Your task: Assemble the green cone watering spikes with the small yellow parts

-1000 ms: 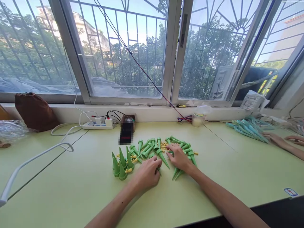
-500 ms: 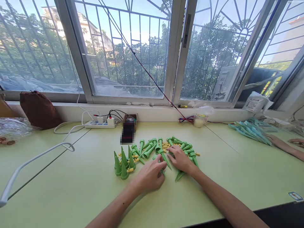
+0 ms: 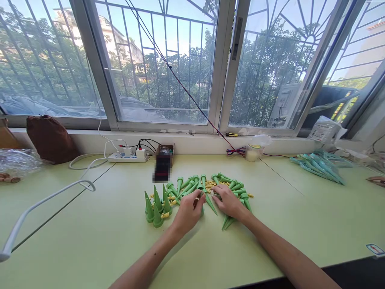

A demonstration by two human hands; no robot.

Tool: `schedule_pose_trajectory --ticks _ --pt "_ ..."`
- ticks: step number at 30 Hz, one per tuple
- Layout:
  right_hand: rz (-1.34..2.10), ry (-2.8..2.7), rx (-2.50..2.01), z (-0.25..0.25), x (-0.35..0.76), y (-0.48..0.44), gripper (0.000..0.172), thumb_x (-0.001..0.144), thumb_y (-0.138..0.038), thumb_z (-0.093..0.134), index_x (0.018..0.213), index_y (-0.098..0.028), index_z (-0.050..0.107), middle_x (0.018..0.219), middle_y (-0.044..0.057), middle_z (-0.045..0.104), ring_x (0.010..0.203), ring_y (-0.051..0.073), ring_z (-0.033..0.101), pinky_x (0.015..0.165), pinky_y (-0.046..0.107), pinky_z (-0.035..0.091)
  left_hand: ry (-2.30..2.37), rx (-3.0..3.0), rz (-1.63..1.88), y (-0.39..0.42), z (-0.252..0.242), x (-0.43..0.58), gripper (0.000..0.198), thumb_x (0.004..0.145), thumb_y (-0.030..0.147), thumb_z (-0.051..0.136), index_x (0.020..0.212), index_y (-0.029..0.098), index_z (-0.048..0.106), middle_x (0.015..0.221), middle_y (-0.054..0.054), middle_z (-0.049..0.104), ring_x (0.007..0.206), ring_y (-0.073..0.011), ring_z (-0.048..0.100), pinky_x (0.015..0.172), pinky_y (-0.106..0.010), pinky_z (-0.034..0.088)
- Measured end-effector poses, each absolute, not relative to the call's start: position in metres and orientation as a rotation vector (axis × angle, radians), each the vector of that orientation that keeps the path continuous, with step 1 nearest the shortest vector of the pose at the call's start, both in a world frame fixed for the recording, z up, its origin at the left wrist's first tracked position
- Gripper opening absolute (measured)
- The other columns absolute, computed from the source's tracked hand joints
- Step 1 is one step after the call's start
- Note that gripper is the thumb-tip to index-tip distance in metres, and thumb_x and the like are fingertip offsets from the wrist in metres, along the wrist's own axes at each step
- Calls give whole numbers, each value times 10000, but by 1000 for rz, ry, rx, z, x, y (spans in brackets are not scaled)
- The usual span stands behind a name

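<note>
Green plastic cones (image 3: 187, 187) lie in a loose heap on the pale green table, with small yellow pieces (image 3: 211, 185) among them. Several other cones (image 3: 157, 216) stand point up in a group to the left, yellow pieces beside them. My left hand (image 3: 189, 209) is closed on a green cone, mostly hidden by the fingers, a little above the table. At the heap's right part rests my right hand (image 3: 226, 200), its fingers reaching in over the yellow pieces; what its fingertips touch is too small to make out. One cone (image 3: 211, 204) points toward me between the hands.
Behind the heap are a power strip (image 3: 128, 157), a small box (image 3: 170, 152) and a jar (image 3: 253, 153). A white curved tube (image 3: 48, 206) crosses the left side. Teal bags (image 3: 320, 168) lie at the right, near another person's hand (image 3: 377, 179).
My left hand has risen slightly and moved left, lifting a green cone. My right hand has hardly moved. The other person's hand has drawn back from the teal bags.
</note>
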State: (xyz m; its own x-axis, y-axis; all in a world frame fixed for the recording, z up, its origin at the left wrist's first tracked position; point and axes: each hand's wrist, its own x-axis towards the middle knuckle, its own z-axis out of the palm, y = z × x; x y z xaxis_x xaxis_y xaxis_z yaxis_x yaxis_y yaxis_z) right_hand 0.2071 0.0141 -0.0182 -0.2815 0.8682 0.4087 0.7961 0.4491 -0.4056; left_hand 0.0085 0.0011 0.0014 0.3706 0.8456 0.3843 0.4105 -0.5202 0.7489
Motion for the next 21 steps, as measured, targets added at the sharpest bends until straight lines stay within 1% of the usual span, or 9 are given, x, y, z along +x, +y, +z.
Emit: schedule_pose_trajectory --ticks 3,7,11,16,21 --pt "151 -2148 -1335 -18 207 14 291 927 -157 554 1193 -173 672 1138 113 665 1080 261 571 968 398 443 1081 2079 993 4 -2 10 307 957 378 429 707 207 486 631 4 560 516 -130 425 499 -268 312" --pt "108 -2226 -1298 -17 207 13 311 929 -160 558 1210 -209 679 1229 89 661 1109 261 559 1002 419 416 1083 2159 991 4 -3 11 329 948 370 436 660 217 397 589 24 485 541 -137 394 518 -268 282" --pt "59 -2288 -1319 -15 206 11 301 928 -148 550 1181 -218 697 1221 79 674 1071 266 559 978 426 427 1079 2198 991 1 0 12 323 952 341 429 658 216 376 592 27 463 553 -138 364 532 -271 270" --pt "48 -2301 -1320 -15 206 12 261 942 -154 525 1100 -211 725 1185 87 694 1065 271 572 958 433 435 1099 2200 974 3 0 10 280 948 330 438 693 216 414 621 23 485 561 -146 389 543 -273 293" --pt "79 -2259 -1303 -17 206 14 259 945 -164 524 1117 -184 717 1176 102 701 1084 274 585 976 433 432 1117 2170 969 6 -2 8 220 956 316 433 781 209 515 655 14 521 573 -155 429 556 -269 326"
